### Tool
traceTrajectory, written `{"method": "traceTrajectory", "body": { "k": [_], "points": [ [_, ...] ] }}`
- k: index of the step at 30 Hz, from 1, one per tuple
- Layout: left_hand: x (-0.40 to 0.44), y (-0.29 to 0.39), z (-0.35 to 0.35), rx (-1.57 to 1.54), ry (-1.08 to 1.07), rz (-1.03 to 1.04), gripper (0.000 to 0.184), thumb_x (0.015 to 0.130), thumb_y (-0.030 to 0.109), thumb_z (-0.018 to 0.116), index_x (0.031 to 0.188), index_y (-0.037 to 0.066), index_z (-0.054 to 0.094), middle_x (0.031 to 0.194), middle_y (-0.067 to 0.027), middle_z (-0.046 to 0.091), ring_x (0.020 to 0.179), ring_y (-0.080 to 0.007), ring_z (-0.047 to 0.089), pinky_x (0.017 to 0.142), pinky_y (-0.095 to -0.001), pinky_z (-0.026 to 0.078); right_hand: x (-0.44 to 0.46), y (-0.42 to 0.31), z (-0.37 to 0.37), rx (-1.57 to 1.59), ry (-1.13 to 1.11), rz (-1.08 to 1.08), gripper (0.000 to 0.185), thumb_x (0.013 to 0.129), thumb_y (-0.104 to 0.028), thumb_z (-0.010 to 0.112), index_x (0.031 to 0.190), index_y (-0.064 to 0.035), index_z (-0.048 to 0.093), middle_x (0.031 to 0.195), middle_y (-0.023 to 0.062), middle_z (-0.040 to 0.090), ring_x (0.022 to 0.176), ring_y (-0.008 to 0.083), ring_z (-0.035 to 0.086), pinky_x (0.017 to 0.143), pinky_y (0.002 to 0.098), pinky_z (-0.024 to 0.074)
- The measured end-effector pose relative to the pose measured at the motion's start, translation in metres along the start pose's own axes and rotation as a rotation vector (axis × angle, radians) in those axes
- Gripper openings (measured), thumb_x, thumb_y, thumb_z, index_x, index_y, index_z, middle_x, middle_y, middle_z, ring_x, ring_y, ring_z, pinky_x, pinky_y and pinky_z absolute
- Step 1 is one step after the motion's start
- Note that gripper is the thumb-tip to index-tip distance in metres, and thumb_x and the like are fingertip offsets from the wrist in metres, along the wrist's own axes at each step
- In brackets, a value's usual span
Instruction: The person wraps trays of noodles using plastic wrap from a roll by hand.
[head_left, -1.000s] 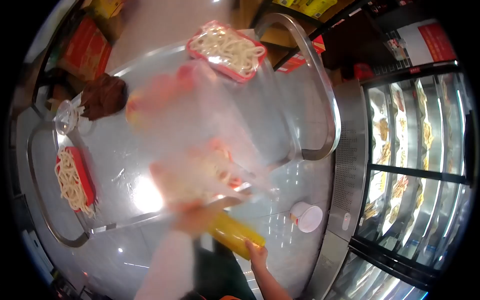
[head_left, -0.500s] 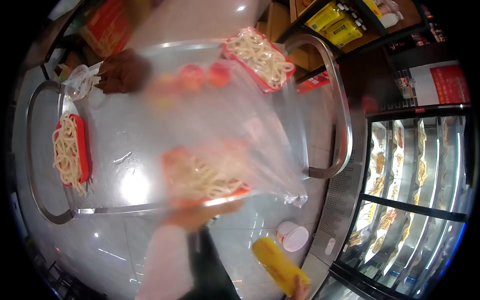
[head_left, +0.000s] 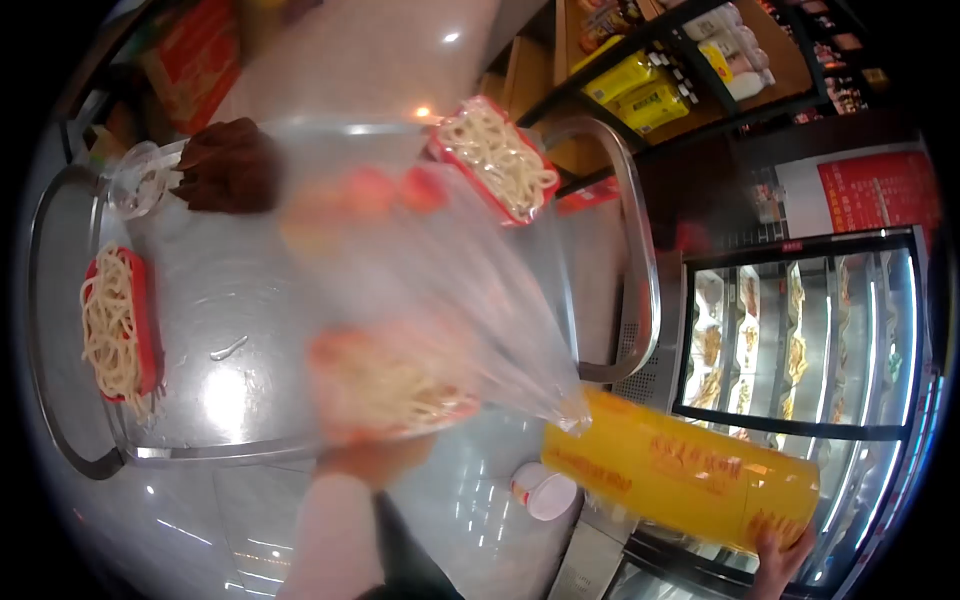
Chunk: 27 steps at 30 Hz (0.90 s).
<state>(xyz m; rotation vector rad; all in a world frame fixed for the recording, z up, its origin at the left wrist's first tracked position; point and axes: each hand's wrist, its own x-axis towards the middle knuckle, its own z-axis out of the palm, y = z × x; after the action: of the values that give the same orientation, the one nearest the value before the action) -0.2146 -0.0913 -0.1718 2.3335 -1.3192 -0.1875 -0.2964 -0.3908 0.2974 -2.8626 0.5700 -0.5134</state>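
Note:
My left hand (head_left: 372, 460) is closed at the near edge of a red tray of noodles (head_left: 390, 385), which is blurred behind clear plastic film. The film (head_left: 500, 310) stretches from the tray to a gathered tip, which overlaps the left end of a big yellow roll (head_left: 690, 465) with red lettering; whether they are joined I cannot tell. My right hand (head_left: 785, 550) grips the roll's far right end. A film-covered red noodle tray (head_left: 495, 160) lies at the upper right of the metal cart (head_left: 200, 350), and an uncovered noodle tray (head_left: 115, 325) at its left.
A brown crumpled cloth (head_left: 228, 165) and a clear plastic cup (head_left: 140, 180) sit at the cart's far left corner. Blurred red shapes (head_left: 395, 187) show behind the film. A white tub (head_left: 545, 490) stands on the floor. A lit display fridge (head_left: 800, 340) is on the right.
The yellow roll has risen and swung to the right with my right hand, and now meets the film's gathered tip. The view has shifted, so the cart sits slightly lower and further left.

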Motion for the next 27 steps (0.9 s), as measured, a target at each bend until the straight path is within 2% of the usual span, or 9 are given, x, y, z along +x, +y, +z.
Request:
{"method": "traceTrajectory", "body": {
  "k": [2, 4, 9, 14, 18, 20, 22, 25, 27],
  "points": [
    [0.0, 0.0, 0.0, -0.004, 0.011, -0.002, 0.019, 0.071, 0.018, 0.047, 0.085, 0.008, 0.055, 0.085, -0.0072, 0.053, 0.08, -0.0208, 0.052, 0.071, -0.0446, 0.039, 0.037, -0.049, 0.029, 0.062, -0.169, 0.042, 0.06, 0.069, -0.027, 0.065, 0.111, 0.005, 0.037, 0.099, 0.0125, 0.047, 0.091, 0.0191, 0.048, 0.079, 0.0322, 0.04],
    [-0.002, 0.001, 0.005, -0.017, 0.015, 0.001, 0.019, 0.071, 0.018, 0.047, 0.086, 0.008, 0.055, 0.085, -0.0072, 0.053, 0.081, -0.0208, 0.052, 0.072, -0.045, 0.039, 0.067, -0.101, 0.076, 0.106, -0.247, -0.155, 0.04, 0.066, -0.012, 0.066, 0.098, 0.0058, 0.049, 0.088, 0.0132, 0.058, 0.076, 0.0173, 0.059, 0.066, 0.0277, 0.0477],
    [0.002, 0.007, 0.012, -0.037, 0.031, 0.015, 0.02, 0.071, 0.018, 0.047, 0.087, 0.009, 0.055, 0.086, -0.0072, 0.053, 0.082, -0.0208, 0.052, 0.073, -0.0461, 0.038, 0.111, -0.153, 0.15, -0.033, -0.417, -0.242, 0.033, 0.065, -0.015, 0.068, 0.083, 0.0049, 0.048, 0.07, 0.0138, 0.06, 0.06, 0.0165, 0.06, 0.055, 0.0235, 0.0486],
    [0.004, 0.016, 0.018, -0.072, 0.03, 0.025, 0.021, 0.071, 0.019, 0.046, 0.088, 0.009, 0.055, 0.087, -0.0073, 0.053, 0.084, -0.0208, 0.051, 0.073, -0.0471, 0.037, 0.105, -0.154, 0.169, 0.039, -0.384, -0.213, 0.031, 0.063, -0.002, 0.065, 0.089, 0.0028, 0.048, 0.081, 0.009, 0.056, 0.072, 0.0106, 0.054, 0.062, 0.0213, 0.0437],
    [0.007, 0.02, 0.022, -0.065, 0.015, 0.05, 0.022, 0.071, 0.019, 0.046, 0.089, 0.009, 0.056, 0.088, -0.0073, 0.053, 0.085, -0.0208, 0.051, 0.074, -0.0479, 0.037, 0.086, -0.132, 0.179, 0.047, -0.047, -0.51, 0.048, 0.065, -0.01, 0.066, 0.104, 0.0028, 0.041, 0.1, 0.0113, 0.046, 0.088, 0.0178, 0.048, 0.077, 0.0291, 0.04],
    [0.008, 0.024, 0.026, -0.064, -0.003, 0.068, 0.023, 0.072, 0.019, 0.046, 0.089, 0.009, 0.056, 0.089, -0.0073, 0.053, 0.086, -0.0208, 0.051, 0.074, -0.0483, 0.036, 0.068, -0.123, 0.185, -0.236, 0.518, -0.765, 0.046, 0.071, -0.018, 0.061, 0.105, 0.0038, 0.041, 0.096, 0.0123, 0.047, 0.082, 0.024, 0.049, 0.075, 0.0321, 0.0404],
    [0.009, 0.03, 0.03, -0.063, -0.016, 0.089, 0.023, 0.072, 0.019, 0.046, 0.09, 0.009, 0.056, 0.089, -0.0073, 0.054, 0.087, -0.0209, 0.05, 0.075, -0.0487, 0.036, -0.009, -0.049, 0.221, 0.061, 0.536, -0.563, 0.037, 0.075, -0.022, 0.054, 0.099, 0.0046, 0.046, 0.092, 0.0126, 0.05, 0.08, 0.0268, 0.05, 0.071, 0.0351, 0.0406],
    [0.01, 0.037, 0.039, -0.057, -0.039, 0.131, 0.024, 0.072, 0.019, 0.046, 0.09, 0.009, 0.056, 0.09, -0.0073, 0.054, 0.087, -0.0209, 0.05, 0.075, -0.0493, 0.036, -0.068, -0.108, 0.284, 0.379, -0.298, -0.707, 0.021, 0.056, -0.008, 0.067, 0.076, -0.0123, 0.058, 0.087, 0.0049, 0.054, 0.076, 0.0223, 0.051, 0.066, 0.0325, 0.0395],
    [0.011, 0.041, 0.043, -0.054, -0.053, 0.164, 0.024, 0.072, 0.019, 0.045, 0.091, 0.009, 0.056, 0.09, -0.0073, 0.054, 0.088, -0.0209, 0.05, 0.076, -0.0497, 0.035, -0.088, -0.11, 0.329, 0.442, -0.21, -0.692, 0.036, 0.054, -0.014, 0.071, 0.088, -0.016, 0.058, 0.093, 0.0047, 0.054, 0.085, 0.0226, 0.05, 0.07, 0.033, 0.0398]
  ]
}}
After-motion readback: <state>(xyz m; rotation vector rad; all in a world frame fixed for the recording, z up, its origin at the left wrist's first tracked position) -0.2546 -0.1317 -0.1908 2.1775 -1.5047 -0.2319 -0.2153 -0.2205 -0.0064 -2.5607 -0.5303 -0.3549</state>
